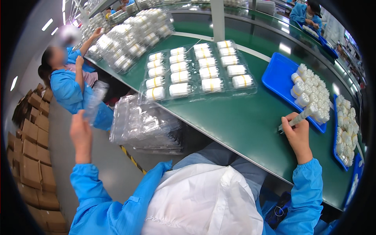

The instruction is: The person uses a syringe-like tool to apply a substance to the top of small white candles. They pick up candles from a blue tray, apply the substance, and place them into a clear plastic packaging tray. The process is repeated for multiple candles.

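My right hand (pixel 298 135), over the green table, is closed round a slim pale rod-like tool (pixel 298 118); its upper end overlaps the heap of white rolls, so I cannot tell whether it touches them. Raised off the table on the left, my left hand (pixel 81 133) pinches a clear plastic piece (pixel 96 100), blurred by motion. White rolls with yellow bands (pixel 211 84) lie in rows in clear plastic trays (pixel 196 96) at the table's middle. More white rolls (pixel 311 90) are heaped on a blue tray (pixel 279 72) beyond my right hand.
Under the table edge stands a stack of clear plastic trays (pixel 145 127). Filled trays (pixel 129 39) are piled at the far left, beside a co-worker in blue (pixel 66 88). A second blue tray (pixel 335 133) is at the right. Cardboard boxes (pixel 33 152) line the floor. A post (pixel 218 19) rises behind.
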Demonstrator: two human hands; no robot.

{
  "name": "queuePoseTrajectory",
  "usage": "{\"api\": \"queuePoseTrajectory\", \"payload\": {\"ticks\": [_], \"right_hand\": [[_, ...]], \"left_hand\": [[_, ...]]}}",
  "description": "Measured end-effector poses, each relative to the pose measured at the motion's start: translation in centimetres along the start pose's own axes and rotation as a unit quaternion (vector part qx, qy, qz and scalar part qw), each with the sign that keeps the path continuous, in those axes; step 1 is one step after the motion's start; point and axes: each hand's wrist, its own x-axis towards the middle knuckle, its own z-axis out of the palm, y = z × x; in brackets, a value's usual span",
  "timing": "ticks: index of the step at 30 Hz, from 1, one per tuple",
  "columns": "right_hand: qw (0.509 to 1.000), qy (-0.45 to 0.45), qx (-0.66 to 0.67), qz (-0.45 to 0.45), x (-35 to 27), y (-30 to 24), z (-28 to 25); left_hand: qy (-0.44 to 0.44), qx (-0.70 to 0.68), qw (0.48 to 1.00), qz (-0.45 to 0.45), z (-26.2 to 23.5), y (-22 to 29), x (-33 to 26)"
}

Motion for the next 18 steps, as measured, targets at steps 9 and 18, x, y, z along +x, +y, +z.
{"api": "queuePoseTrajectory", "payload": {"ticks": [9,18], "right_hand": [[0.999,0.005,-0.014,-0.03,-0.2,-0.8,-0.3],[0.993,-0.002,-0.061,-0.103,-0.2,-1.4,-0.2]], "left_hand": [[0.253,-0.153,0.942,0.159,-6.2,18.1,11.0],[-0.187,-0.274,0.844,0.422,5.3,32.1,12.5]]}}
